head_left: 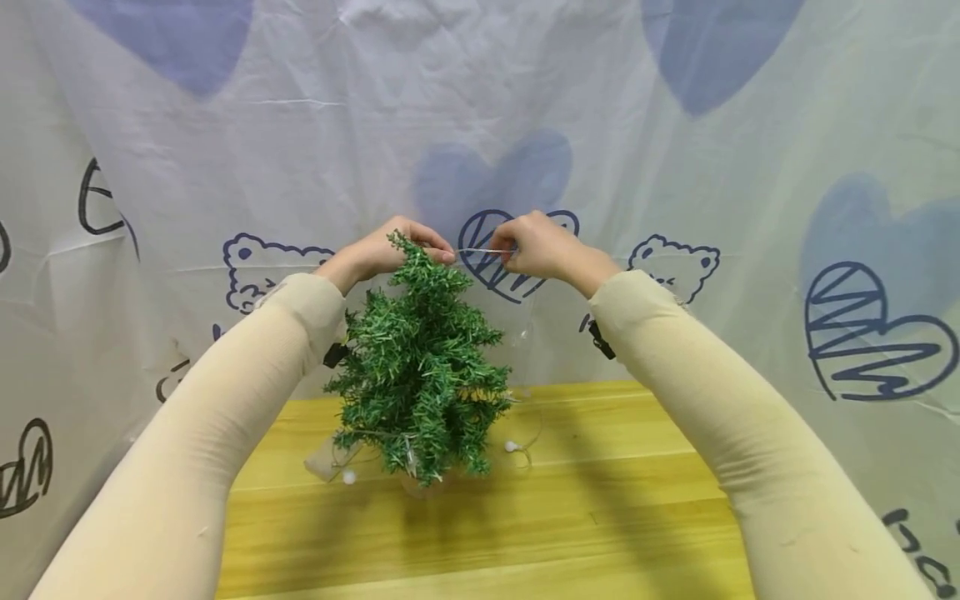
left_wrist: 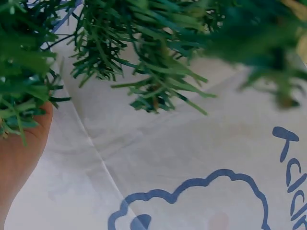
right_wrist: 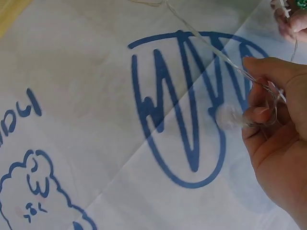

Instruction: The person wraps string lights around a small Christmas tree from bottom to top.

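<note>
A small green artificial Christmas tree [head_left: 423, 358] stands on the table, its top just in front of my left hand [head_left: 397, 244]. With thumb and fingers, that hand pinches a thin clear wire of string lights beside the treetop. To its right, my right hand [head_left: 542, 244] grips the same string lights, the wire stretched between both hands. In the right wrist view the wire [right_wrist: 211, 45] runs through my curled right fingers, and a blurred whitish ball bulb [right_wrist: 230, 118] hangs by them. Green branches [left_wrist: 153, 72] hide most of my left hand in the left wrist view.
The yellow wooden table [head_left: 600, 517] carries loose string-light wire with white ball bulbs, one ball [head_left: 512, 447] right of the tree and another ball [head_left: 348, 477] at left. A pale cloth [head_left: 480, 67] with hearts and bears hangs behind and at the sides.
</note>
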Motion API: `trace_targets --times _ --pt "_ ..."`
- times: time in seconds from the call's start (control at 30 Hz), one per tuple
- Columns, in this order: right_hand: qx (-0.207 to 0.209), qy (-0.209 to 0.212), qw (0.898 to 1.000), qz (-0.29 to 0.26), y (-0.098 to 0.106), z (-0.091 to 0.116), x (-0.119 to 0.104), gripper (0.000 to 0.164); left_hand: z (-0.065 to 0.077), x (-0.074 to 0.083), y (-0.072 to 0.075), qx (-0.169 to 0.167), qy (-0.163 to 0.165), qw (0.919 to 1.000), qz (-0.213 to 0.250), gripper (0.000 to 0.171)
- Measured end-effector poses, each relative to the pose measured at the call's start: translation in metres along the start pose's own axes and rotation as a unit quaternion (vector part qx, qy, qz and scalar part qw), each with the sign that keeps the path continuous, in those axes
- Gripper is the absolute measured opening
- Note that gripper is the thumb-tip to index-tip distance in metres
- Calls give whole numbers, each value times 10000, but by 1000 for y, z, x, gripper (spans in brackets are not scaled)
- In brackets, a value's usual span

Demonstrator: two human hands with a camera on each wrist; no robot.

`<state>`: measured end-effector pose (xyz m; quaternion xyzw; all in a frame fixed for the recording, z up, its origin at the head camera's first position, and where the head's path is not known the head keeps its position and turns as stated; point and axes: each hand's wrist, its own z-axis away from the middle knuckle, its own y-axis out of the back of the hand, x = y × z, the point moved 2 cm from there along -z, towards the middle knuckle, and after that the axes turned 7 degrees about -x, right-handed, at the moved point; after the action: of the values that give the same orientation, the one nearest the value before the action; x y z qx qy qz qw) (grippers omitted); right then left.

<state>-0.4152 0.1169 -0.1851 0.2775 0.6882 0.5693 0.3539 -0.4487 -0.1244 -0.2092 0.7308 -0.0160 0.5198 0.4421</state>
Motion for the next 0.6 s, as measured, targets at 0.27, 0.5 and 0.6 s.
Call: trace_targets --times 0.27,0.5,0.6 --pt "81 -225 9997 -49 0 9 17 45 9 -9 8 228 236 9994 -118 39" --pt "572 -684 9867 -1362 0 13 32 35 24 -15 18 359 517 9973 -373 60" --pt "721 -792 9699 -2187 1 13 30 37 31 -18 19 379 633 9960 -494 54"
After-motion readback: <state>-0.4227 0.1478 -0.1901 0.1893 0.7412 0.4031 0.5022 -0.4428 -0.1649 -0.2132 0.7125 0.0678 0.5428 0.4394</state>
